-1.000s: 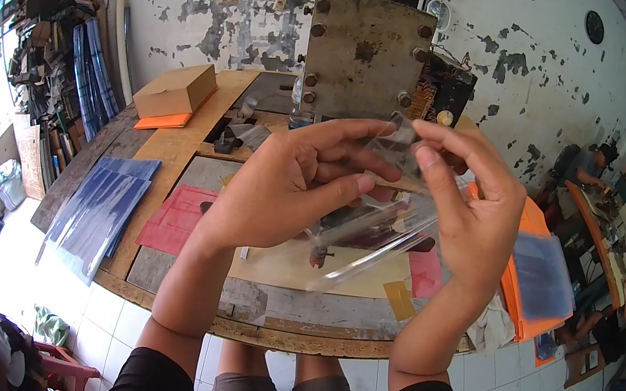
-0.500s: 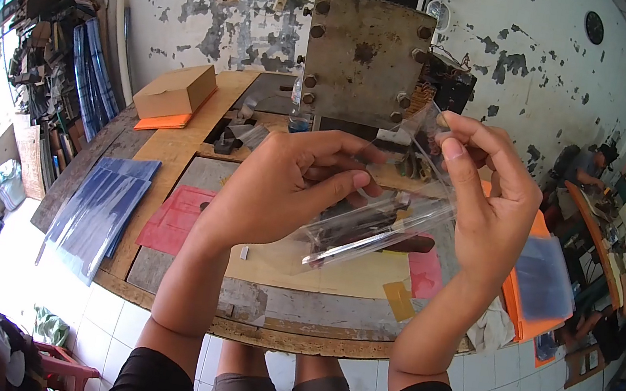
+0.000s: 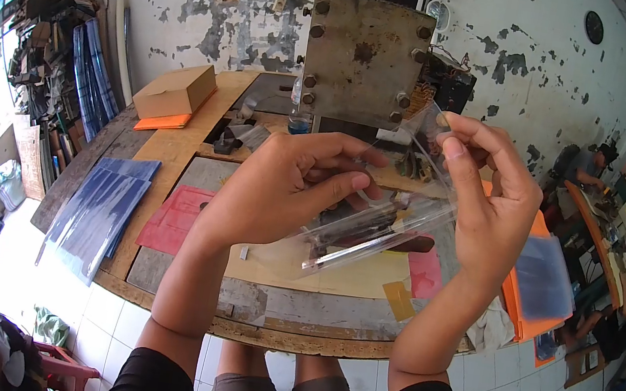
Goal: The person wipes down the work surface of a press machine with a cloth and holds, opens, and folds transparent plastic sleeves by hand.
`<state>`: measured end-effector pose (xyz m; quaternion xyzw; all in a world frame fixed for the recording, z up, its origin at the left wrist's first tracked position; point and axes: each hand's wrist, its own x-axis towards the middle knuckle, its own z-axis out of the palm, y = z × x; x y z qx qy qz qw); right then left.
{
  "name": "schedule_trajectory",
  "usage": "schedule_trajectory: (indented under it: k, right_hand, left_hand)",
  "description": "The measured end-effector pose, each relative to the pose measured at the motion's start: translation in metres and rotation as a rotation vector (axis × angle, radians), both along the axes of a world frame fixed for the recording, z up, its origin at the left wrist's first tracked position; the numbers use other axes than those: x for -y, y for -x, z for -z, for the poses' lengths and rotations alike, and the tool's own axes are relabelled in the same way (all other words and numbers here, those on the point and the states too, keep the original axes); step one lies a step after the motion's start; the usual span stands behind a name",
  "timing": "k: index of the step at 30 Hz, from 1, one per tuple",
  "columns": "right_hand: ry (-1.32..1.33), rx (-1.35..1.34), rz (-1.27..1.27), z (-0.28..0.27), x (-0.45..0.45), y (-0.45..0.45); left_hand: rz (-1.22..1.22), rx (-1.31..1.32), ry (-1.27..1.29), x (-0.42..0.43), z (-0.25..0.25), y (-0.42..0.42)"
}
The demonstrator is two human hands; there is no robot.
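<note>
A clear plastic sleeve is held up over the bench, slanted, with a bright reflection along its lower fold. At its upper right corner, the thumb and fingers of my right hand pinch the film. My left hand is bent round the sleeve's left part, thumb in front and fingers curled, partly seen through the film. Beneath lies a pale yellow board between a left red sheet and a right red sheet. A dark bar-like piece shows behind the sleeve.
A bolted metal press plate stands behind the bench. To the left are stacked blue-tinted plastic sheets and a cardboard box. Orange folders with plastic sheets lie at right. Another person sits at a far-right table.
The sleeve's film has shifted very slightly between my hands, and its reflections differ. Both hands stay almost in the same place.
</note>
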<state>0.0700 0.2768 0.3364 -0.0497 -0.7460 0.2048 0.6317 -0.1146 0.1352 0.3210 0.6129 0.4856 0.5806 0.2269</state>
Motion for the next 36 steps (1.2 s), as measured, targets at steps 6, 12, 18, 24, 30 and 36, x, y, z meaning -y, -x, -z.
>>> schedule_trajectory:
  k: [6,12,18,24,30,36]
  right_hand:
    - [0.007,-0.005,-0.014,0.001,-0.002,0.0]
    - [0.13,0.056,-0.23,0.002,-0.012,-0.006]
    - [0.216,0.083,-0.372,0.001,-0.012,-0.009]
    - [0.212,0.092,-0.355,0.001,-0.014,-0.006]
    - [0.24,0.08,-0.355,0.001,-0.011,-0.007]
    - [0.205,0.083,-0.356,0.001,-0.012,-0.007]
  left_hand:
    - [0.015,0.004,0.042,0.003,-0.004,0.003]
    - [-0.084,0.011,-0.04,0.006,-0.007,0.016]
    - [-0.166,0.034,-0.132,0.004,-0.005,0.031]
    - [-0.172,0.023,-0.092,0.008,-0.008,0.039]
    - [-0.166,0.028,-0.087,0.009,-0.008,0.038]
    - [-0.159,0.007,-0.112,0.01,-0.008,0.039]
